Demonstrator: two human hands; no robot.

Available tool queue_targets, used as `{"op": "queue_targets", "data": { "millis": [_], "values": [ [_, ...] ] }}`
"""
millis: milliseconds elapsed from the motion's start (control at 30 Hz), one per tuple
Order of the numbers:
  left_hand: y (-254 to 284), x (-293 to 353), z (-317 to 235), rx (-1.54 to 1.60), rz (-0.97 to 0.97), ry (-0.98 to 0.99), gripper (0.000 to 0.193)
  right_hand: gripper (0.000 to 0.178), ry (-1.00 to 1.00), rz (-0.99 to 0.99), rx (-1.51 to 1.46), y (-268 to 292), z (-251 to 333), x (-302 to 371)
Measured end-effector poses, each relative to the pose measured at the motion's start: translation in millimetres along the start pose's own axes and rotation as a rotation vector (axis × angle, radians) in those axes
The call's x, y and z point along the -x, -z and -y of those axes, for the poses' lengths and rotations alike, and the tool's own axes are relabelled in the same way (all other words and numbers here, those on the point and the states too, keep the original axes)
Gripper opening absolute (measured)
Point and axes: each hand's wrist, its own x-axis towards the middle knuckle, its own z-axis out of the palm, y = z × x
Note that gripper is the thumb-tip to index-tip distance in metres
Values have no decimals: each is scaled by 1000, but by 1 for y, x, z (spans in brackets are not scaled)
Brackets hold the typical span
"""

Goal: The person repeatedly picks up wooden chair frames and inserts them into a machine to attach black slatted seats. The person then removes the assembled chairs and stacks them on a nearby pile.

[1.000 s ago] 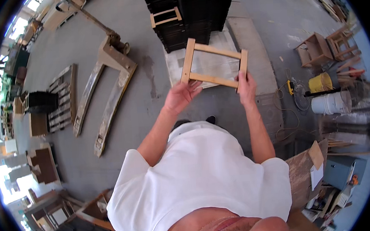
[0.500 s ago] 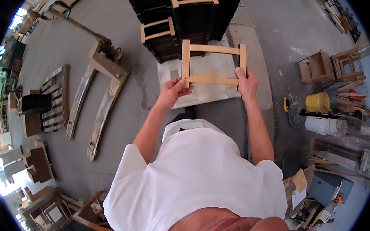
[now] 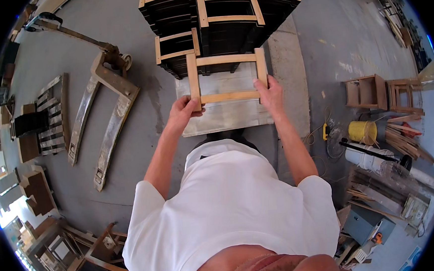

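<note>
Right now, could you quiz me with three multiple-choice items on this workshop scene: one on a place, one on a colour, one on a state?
1. Where does the grey metal pallet jack lie?
A. To the person's left
B. To the person's right
C. On the stack of frames

2. What colour is the round bucket by the loose wooden sticks?
A. Blue
B. Yellow
C. Red

3. How is the pale rectangular wooden frame held?
A. Lying on the floor
B. In one hand only
C. In both hands

Answers: 1 A, it sits on the concrete at the picture's left. 2 B, it is plainly yellow. 3 C, the left hand grips one lower corner and the right hand the other, ahead of the dark stack.
</note>
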Motion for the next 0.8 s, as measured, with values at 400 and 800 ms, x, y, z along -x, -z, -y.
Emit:
{"op": "queue_targets", "data": {
  "millis": [400,800],
  "values": [
    [-55,-15,16,60,-188,-7,37,38,107,193,130,20,0,-77],
    [-105,-56,-10,220,-382,-233,35,39,-124,236,-441,57,16,-188]
  ]
}}
